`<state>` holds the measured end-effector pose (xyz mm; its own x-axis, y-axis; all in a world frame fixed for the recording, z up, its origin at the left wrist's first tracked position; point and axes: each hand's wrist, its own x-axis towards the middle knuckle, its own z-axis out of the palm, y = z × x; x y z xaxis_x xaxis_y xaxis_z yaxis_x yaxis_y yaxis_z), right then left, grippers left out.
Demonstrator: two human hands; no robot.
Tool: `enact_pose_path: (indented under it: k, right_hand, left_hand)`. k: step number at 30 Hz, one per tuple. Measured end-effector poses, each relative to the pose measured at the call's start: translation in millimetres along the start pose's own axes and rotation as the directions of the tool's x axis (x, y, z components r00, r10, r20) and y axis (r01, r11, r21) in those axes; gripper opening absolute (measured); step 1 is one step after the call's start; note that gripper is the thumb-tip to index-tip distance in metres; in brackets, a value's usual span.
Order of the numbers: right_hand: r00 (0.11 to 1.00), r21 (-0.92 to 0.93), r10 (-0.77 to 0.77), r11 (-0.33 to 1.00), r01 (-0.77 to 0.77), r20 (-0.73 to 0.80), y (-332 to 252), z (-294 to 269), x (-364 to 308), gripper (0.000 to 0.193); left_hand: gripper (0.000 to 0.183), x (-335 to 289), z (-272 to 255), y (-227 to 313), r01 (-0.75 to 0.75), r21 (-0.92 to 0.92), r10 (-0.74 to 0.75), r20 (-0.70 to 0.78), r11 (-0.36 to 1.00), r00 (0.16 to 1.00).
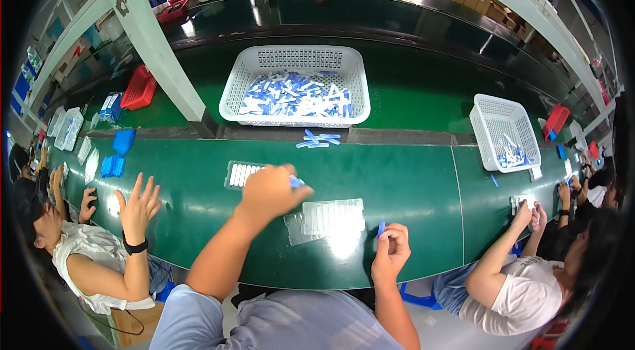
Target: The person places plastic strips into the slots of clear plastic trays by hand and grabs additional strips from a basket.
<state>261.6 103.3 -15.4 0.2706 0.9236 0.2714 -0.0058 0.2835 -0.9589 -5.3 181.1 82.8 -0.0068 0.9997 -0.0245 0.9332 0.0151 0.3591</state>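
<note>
My left hand [272,190] is closed over the bench, with a small blue piece [296,182] at its fingers. Partly behind that hand lies a clear tray [233,182] with a row of white slim pieces [245,173]. Lower right, my right hand [391,252] pinches a slim blue piece [381,229] between thumb and fingers. Between my hands, overlapping clear plastic trays [324,219] rest on the green bench. Several loose blue and white pieces [319,139] lie farther back, below a large white basket [294,120] heaped with similar pieces.
A smaller white basket [506,110] stands on the right, near a person [526,287] working with both hands. On the left sits another person [109,264] with raised hands, near blue stacked pieces [113,166] and a red basket [139,87]. A pale post [155,39] rises behind the bench.
</note>
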Motion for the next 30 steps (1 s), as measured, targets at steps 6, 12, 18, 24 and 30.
enact_pose_path:
  k: [6,12,18,24,30]
  right_hand:
    - [0.998,-0.017,-0.025,0.999,0.026,0.058,-1,2,4,0.008]
    - [0.998,0.033,-0.019,0.999,0.017,0.057,-2,4,6,0.008]
    - [0.998,0.048,0.004,0.999,-0.007,0.059,2,2,4,0.009]
    - [0.995,0.023,-0.040,0.999,0.038,0.096,5,1,5,0.006]
    - [0.996,0.069,0.029,0.997,-0.035,0.085,5,2,3,0.006]
  left_hand:
    - [0.019,-3,-5,-54,0.154,0.184,-0.144,-0.067,0.971,0.987]
    - [0.023,-27,-37,-149,0.436,0.223,-0.369,-0.286,0.872,0.884]
    - [0.037,-38,-38,-101,0.201,-0.316,-0.271,-0.195,0.927,0.943]
    - [0.086,-51,1,29,-0.016,-0.211,0.064,0.222,0.977,0.973]
    - [0.083,-41,22,27,-0.181,0.035,0.173,0.172,0.983,0.970]
